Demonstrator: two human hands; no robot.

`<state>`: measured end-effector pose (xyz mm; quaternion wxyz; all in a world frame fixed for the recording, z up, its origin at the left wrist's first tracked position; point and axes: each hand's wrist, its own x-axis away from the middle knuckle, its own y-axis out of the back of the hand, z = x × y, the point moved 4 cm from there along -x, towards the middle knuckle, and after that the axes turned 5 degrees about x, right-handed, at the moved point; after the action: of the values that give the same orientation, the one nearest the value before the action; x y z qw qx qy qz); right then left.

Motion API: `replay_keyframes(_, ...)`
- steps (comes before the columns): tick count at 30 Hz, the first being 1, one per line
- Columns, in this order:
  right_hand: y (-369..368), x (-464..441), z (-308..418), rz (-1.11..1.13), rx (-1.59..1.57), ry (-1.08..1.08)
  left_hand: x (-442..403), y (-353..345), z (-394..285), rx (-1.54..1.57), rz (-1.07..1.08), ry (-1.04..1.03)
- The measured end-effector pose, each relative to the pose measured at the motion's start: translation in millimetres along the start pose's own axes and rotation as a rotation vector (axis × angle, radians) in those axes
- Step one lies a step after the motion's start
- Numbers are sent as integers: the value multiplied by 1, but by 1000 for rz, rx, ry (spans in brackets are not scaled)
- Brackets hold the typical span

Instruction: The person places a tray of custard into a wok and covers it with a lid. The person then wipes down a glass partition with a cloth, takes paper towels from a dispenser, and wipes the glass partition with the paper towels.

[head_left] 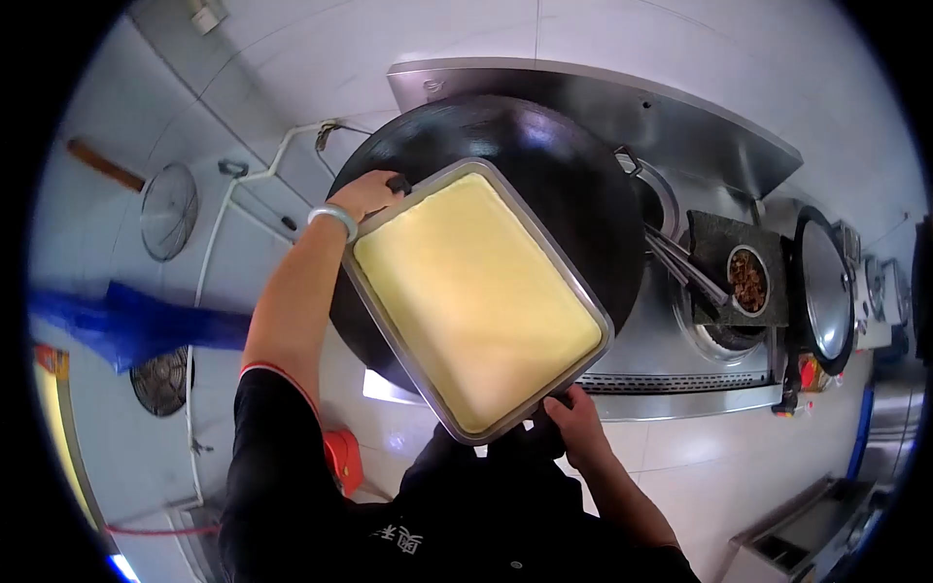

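A rectangular metal tray (587, 284) holds a smooth, pale yellow layer that fills it from wall to wall. It is held at an angle over the near part of a large black wok (525, 126). My left hand (364, 197), with a pale bracelet at the wrist, is closed at the tray's upper left edge, and a small black piece shows by the fingers. My right hand (580, 428) is closed at the lower right edge, thumb near the rim, with something black beside it. The undersides of both grips are hidden.
Right of the wok, long metal-handled tools (685, 267) lie on the steel stove (661, 364). Beyond are a bowl of brown bits (747, 280) and a glass lid (826, 287). A wire strainer (169, 211) and blue umbrella-like fabric (146, 321) hang at left.
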<state>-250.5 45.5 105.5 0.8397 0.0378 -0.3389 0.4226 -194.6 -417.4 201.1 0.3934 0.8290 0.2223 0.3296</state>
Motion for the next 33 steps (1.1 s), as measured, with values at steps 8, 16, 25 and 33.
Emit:
replay_keyframes(8, -68, -90, -33, -244, -44, -73, -171, -25, 6, -256, 53, -244)
replay_keyframes(16, -96, -134, -45, -414, -101, -129, -236, -69, 4, -299, 58, -340)
replay_keyframes(25, -105, -151, -38, -470, -13, -266, -265, -98, 3, -482, -53, -424)
replay_keyframes(33, -104, -175, -66, -294, -121, -327, -266, -103, -7, -566, -178, -409)
